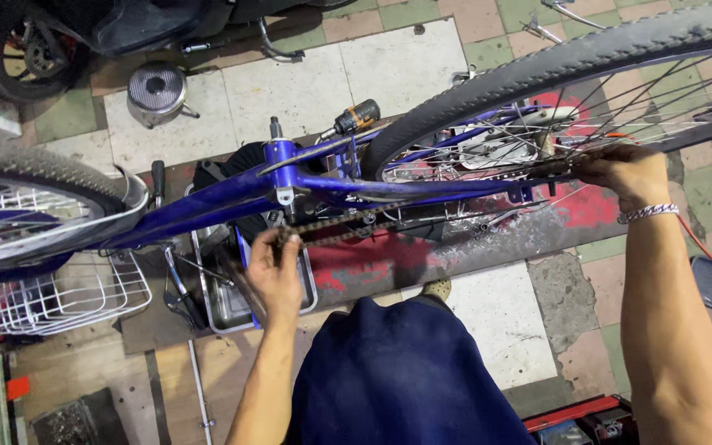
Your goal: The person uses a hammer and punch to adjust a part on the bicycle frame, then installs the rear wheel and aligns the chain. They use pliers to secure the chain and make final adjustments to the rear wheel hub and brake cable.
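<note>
A blue bicycle frame [232, 194] lies upside down across the view, its rear wheel [554, 62] at the upper right and its front wheel [35, 169] at the left. A greasy chain [348, 224] runs under the frame. My left hand [275, 272] grips the chain at the crank end, near the bottom bracket [280, 156]. My right hand [624, 169], with a silver bracelet on the wrist, holds the chain at the rear sprocket by the wheel hub.
A white wire basket [67, 297] hangs at the left. A metal tray [228, 301] sits on the floor below the frame. A cordless drill [354, 118] and a round metal pot [156, 89] lie on the tiled floor. A motorbike wheel [22, 62] stands top left.
</note>
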